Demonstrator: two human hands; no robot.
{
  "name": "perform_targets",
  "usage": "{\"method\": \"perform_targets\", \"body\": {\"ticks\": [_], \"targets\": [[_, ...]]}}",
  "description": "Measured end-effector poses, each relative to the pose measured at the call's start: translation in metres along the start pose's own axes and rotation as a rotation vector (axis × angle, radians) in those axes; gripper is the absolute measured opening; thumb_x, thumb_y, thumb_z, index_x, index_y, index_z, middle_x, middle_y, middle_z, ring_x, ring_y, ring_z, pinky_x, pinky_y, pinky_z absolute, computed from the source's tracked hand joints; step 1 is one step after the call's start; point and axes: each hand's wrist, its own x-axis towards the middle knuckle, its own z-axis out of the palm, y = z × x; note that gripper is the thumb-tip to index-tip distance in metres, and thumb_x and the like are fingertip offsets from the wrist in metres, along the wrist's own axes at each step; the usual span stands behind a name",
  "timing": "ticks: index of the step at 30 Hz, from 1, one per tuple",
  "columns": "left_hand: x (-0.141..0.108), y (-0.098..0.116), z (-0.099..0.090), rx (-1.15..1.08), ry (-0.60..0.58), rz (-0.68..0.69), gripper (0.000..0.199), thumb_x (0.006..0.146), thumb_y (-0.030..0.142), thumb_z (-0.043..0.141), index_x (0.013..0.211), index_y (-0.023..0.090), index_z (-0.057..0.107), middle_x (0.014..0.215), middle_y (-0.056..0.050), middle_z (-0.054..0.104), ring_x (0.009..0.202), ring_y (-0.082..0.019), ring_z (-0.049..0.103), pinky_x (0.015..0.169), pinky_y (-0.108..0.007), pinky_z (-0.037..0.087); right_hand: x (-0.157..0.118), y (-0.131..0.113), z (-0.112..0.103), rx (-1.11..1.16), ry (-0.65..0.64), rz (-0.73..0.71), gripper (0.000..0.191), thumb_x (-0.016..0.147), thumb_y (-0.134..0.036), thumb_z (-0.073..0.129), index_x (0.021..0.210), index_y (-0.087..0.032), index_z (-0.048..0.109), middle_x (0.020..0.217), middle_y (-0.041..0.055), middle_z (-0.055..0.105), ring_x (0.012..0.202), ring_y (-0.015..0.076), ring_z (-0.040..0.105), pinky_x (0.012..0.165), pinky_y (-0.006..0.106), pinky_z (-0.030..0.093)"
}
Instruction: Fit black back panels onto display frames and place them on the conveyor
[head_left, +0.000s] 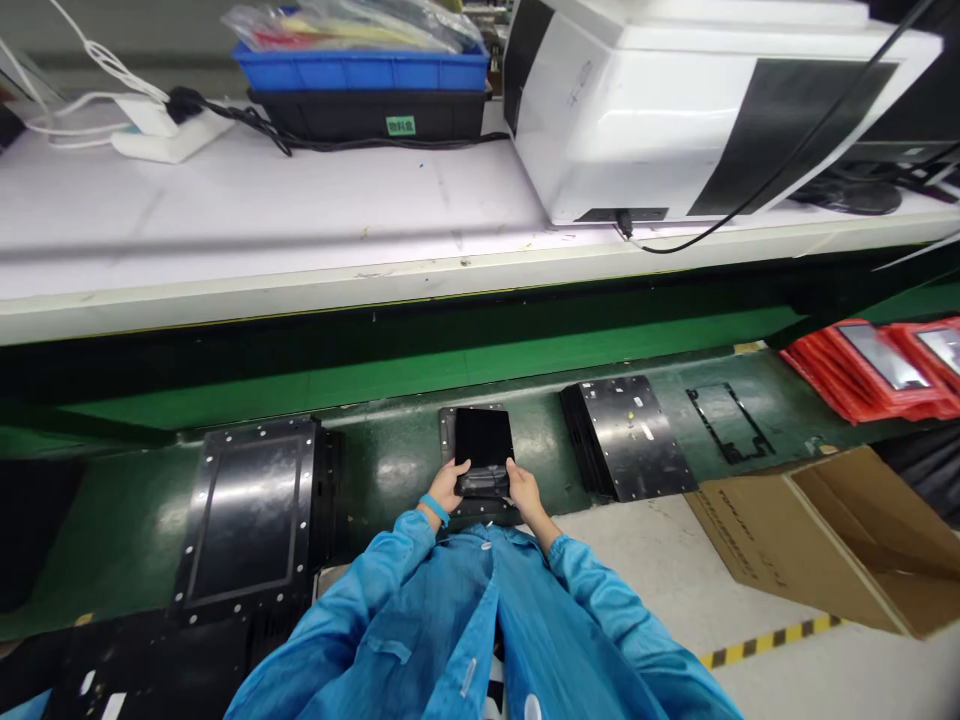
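A flat black panel with a glossy, screen-like face (484, 436) is held low in front of me. My left hand (447, 486) grips its lower left edge, thumb on top; a blue band circles that wrist. At the lower right edge, my right hand (523, 488) holds it the same way. The fingers beneath are hidden. Under the panel lies a larger dark plate (448, 430) with small holes along its border, on the green surface (394, 462). Whether panel and plate touch, I cannot tell.
Stacked black plates stand left (247, 520) and right (637, 430). Beyond the right stack lie a thin black frame (731, 425), red-wrapped panels (862, 370) and an open cardboard box (817, 530). A white machine (637, 120) and blue bin (360, 72) occupy the bench (315, 215).
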Motion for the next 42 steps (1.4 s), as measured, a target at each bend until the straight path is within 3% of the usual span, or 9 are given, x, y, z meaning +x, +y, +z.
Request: {"method": "perform_targets", "body": {"ticks": [6,12,20,27,31,34,37,42], "targets": [[0.016,-0.017,-0.026,-0.027,0.085,-0.015,0.045,0.077,0.024,0.088,0.113,0.017,0.062,0.098,-0.007,0.079,0.091,-0.024,0.078,0.093,-0.041,0.063,0.013,0.01,0.006,-0.136,-0.024,-0.03,0.075,0.085,-0.09,0.03,0.061,-0.023,0.055,0.069,0.0077,0.065,0.075,0.0259,0.062,0.073,0.033,0.046],[0.016,-0.021,-0.045,-0.021,0.105,-0.011,0.044,0.079,0.021,0.085,0.116,0.017,0.062,0.104,-0.009,0.079,0.099,-0.025,0.078,0.094,-0.04,0.062,0.016,0.017,0.011,-0.239,-0.07,0.073,0.062,0.093,-0.076,0.045,0.071,-0.022,0.066,0.077,0.0076,0.07,0.086,0.0261,0.068,0.077,0.03,0.049],[0.011,-0.026,-0.047,0.1,0.113,-0.018,0.047,0.082,0.028,0.082,0.121,0.018,0.059,0.109,-0.011,0.078,0.098,-0.026,0.078,0.091,-0.042,0.063,0.01,0.018,0.004,-0.318,-0.077,0.145,0.051,0.096,-0.064,0.053,0.081,-0.019,0.07,0.068,0.0017,0.067,0.066,0.0185,0.064,0.063,0.026,0.047],[0.018,-0.023,-0.038,0.516,0.242,-0.059,0.033,0.092,0.033,0.072,0.119,0.015,0.064,0.102,-0.011,0.079,0.091,-0.021,0.077,0.086,-0.033,0.062,0.014,0.012,-0.005,-0.458,-0.016,0.186,0.04,0.097,-0.056,0.06,0.081,-0.021,0.074,0.086,0.0043,0.077,0.086,0.0207,0.072,0.072,0.024,0.046],[0.014,-0.01,-0.041,0.9,0.323,-0.19,0.034,0.088,0.044,0.076,0.096,0.011,0.071,0.064,-0.009,0.072,0.063,-0.027,0.073,0.067,-0.039,0.061,0.013,0.008,-0.008,-0.543,-0.01,0.197,0.044,0.098,-0.06,0.058,0.085,-0.023,0.077,0.092,0.0057,0.08,0.094,0.0228,0.074,0.075,0.025,0.047],[0.005,0.003,-0.048,1.171,0.328,-0.225,0.044,0.086,0.052,0.076,0.066,0.012,0.07,0.048,-0.01,0.063,0.053,-0.027,0.069,0.063,-0.037,0.058,0.012,0.004,-0.009,-0.601,-0.018,0.204,0.047,0.099,-0.062,0.055,0.089,-0.024,0.079,0.09,0.0066,0.08,0.091,0.0229,0.076,0.075,0.026,0.049],[-0.004,0.01,-0.053,1.349,0.314,-0.214,0.056,0.089,0.056,0.071,0.052,0.016,0.064,0.05,-0.01,0.065,0.051,-0.022,0.068,0.064,-0.032,0.056,0.012,0.0,-0.008,-0.666,-0.025,0.194,0.048,0.1,-0.063,0.054,0.094,-0.023,0.081,0.092,0.0098,0.081,0.093,0.0247,0.076,0.077,0.027,0.051],[-0.009,0.006,-0.058,1.462,0.284,-0.23,0.053,0.089,0.058,0.07,0.056,0.019,0.061,0.058,-0.007,0.071,0.053,-0.019,0.069,0.064,-0.03,0.055,0.013,-0.009,-0.005,-0.787,-0.029,0.118,0.05,0.1,-0.059,0.054,0.104,-0.017,0.08,0.11,0.0199,0.078,0.108,0.0314,0.074,0.088,0.034,0.052]]}}
